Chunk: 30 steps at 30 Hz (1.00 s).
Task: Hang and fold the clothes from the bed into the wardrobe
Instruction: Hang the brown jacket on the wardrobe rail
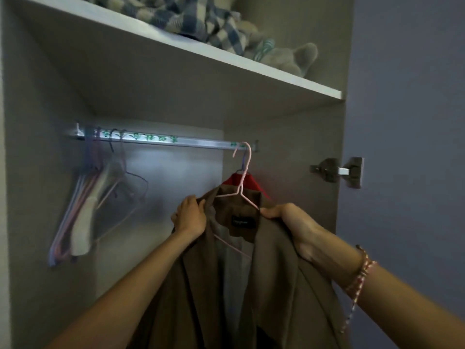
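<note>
Brown jacket (264,285): hung open-fronted on a pink hanger, held up inside the wardrobe (289,147) below the right end of the rail; pale lining and a black neck label (242,222) showed.
Pink hanger (241,190): thin wire type, shoulders inside the jacket's collar; hook raised to the right end of the rail. Whether the hook bore on the rail could not be told.
Left hand (190,215): fingers curled over the jacket's left collar edge, gripping the cloth.
Right hand (294,227): closed round the jacket's right shoulder, thumb lying just beside the hanger's right arm; a red-and-white thread bracelet (362,275) sat on the wrist.
Red garment (239,178): hung directly behind the jacket at the right end of the rail, only its top showing.
Rail (191,142): pale metal bar across the back of the wardrobe, with green markings along it.
Empty hangers (88,210): a bunch, lilac, pink and white, crowded at the rail's left end, well apart from the jacket.
Shelf (251,68): white board above the rail.
Checked blanket (188,18): blue and cream, heaped on the shelf.
Soft toy (294,59): grey, lying at the shelf's right end, touching the blanket.
Hinge (337,172): metal, on the wardrobe's right side panel.
Wall (415,122): bluish, to the right of the wardrobe.
</note>
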{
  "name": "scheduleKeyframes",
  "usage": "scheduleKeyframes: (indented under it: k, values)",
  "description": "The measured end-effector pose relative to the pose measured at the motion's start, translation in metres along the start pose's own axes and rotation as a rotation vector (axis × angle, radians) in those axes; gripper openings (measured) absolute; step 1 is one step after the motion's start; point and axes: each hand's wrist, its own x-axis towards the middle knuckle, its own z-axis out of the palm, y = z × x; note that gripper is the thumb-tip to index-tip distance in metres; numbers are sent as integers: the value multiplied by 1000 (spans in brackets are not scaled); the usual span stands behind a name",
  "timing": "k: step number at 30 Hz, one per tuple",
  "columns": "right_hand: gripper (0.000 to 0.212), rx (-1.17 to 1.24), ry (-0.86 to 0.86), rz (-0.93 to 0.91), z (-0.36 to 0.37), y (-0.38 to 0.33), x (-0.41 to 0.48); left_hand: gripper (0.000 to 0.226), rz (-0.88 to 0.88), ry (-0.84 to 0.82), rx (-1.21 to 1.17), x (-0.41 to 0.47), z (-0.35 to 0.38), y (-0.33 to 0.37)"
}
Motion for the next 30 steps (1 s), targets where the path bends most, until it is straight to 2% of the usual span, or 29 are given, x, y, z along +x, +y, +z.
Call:
scheduleKeyframes:
  k: [4, 8, 10, 14, 16, 23, 30]
  values:
    - [22, -12, 33, -104, 28, -16, 59, 46, -34, -114, -243, 13, 6, 20]
    - [32, -7, 12, -202, 50, -42, 123, 36, -25, -139, -321, 29, 3, 44]
    - [35, -26, -4, -233, 59, -55, 148, 37, -86, -141, -414, 45, 3, 52]
    - [39, -56, 25, -267, 68, -66, 196, 58, -267, -84, -528, 65, 3, 56]
    - [38, -82, 51, -235, 68, -57, 217, 65, -270, -59, -583, 70, 5, 52]
    - [32, -71, 124, -126, 52, -12, 255, 31, -173, -74, -479, 74, 24, 36]
    - [37, -53, 266, -183, 32, -20, 271, 33, -124, -162, -448, 71, 50, 45]
